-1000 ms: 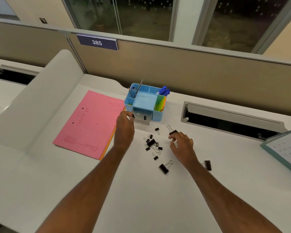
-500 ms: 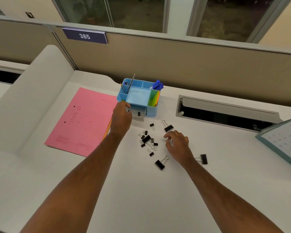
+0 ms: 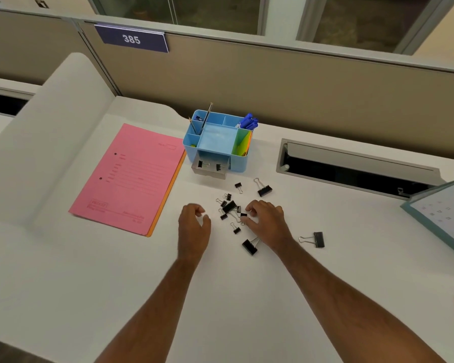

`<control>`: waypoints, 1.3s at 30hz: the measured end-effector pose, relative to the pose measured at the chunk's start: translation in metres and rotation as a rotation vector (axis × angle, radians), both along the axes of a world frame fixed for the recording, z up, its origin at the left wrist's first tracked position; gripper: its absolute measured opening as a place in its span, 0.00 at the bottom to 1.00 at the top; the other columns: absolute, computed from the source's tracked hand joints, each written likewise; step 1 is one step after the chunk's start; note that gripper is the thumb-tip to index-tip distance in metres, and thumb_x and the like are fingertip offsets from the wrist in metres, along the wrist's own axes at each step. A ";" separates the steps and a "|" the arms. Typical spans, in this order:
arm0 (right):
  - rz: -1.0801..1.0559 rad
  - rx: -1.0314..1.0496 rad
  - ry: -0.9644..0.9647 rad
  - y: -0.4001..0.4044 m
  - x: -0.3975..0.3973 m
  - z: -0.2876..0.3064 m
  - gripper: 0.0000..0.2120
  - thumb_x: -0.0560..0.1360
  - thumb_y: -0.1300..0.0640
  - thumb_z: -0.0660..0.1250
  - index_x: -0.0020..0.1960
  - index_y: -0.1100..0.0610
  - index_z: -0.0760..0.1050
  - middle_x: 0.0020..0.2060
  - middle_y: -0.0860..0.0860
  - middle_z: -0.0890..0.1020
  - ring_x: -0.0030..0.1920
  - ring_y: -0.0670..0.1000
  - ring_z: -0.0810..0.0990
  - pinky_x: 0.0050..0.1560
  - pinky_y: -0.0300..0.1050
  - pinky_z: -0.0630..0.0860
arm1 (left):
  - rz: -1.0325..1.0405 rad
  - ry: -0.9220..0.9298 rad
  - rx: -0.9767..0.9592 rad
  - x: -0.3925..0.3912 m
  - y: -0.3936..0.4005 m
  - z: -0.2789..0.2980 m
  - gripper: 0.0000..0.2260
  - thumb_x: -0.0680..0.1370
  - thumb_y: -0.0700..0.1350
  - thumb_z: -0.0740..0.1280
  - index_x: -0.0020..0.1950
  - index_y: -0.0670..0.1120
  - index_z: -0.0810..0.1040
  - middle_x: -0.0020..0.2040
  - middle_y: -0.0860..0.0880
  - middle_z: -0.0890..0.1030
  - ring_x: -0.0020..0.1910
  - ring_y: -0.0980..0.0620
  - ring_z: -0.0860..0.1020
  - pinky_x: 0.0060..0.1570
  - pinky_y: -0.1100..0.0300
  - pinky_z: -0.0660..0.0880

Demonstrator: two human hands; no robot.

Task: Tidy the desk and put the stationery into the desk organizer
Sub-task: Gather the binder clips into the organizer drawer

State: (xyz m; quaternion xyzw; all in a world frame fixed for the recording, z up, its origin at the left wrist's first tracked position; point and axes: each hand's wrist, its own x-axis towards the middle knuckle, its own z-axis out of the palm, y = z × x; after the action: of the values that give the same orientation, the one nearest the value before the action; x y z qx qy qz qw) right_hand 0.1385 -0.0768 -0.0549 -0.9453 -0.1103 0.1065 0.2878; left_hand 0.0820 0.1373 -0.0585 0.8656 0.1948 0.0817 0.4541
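White desk (image 3: pixel 116 284) spreads bare before left hand (image 3: pixel 193 229), grip slack; right hand (image 3: pixel 269 222) pinches binder clip (image 3: pixel 243 215)

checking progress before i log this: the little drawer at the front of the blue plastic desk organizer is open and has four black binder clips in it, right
Not quite. In the head view the little drawer at the front of the blue plastic desk organizer is open, but it holds two black binder clips, not four. The other clips still lie loose on the white desk.
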 end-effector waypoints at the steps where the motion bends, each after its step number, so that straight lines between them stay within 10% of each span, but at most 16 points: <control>1: -0.005 -0.010 0.003 0.003 0.000 0.000 0.11 0.76 0.42 0.71 0.53 0.47 0.76 0.44 0.42 0.78 0.49 0.45 0.75 0.57 0.48 0.66 | -0.006 0.018 0.008 -0.007 0.000 -0.005 0.10 0.77 0.37 0.69 0.50 0.50 0.72 0.47 0.55 0.74 0.50 0.52 0.75 0.52 0.51 0.77; 25: -0.105 0.048 0.133 -0.015 0.020 0.001 0.06 0.78 0.51 0.70 0.46 0.50 0.75 0.45 0.46 0.76 0.42 0.46 0.77 0.40 0.41 0.71 | -0.113 0.092 0.101 -0.025 -0.014 -0.016 0.09 0.76 0.42 0.69 0.49 0.54 0.73 0.44 0.59 0.75 0.47 0.55 0.74 0.52 0.48 0.75; 39: 0.124 -0.138 0.111 -0.003 0.037 -0.001 0.10 0.79 0.54 0.70 0.60 0.52 0.78 0.54 0.50 0.77 0.50 0.52 0.80 0.50 0.48 0.78 | -0.557 0.128 0.487 0.028 -0.043 0.006 0.25 0.80 0.40 0.70 0.76 0.53 0.71 0.69 0.49 0.73 0.66 0.47 0.71 0.64 0.51 0.70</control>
State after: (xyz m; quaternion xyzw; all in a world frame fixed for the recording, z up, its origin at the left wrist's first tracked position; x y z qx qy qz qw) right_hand 0.1753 -0.0801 -0.0563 -0.9470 -0.1449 0.1835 0.2205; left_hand 0.1100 0.0945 -0.0524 0.9713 -0.0453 -0.0551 0.2268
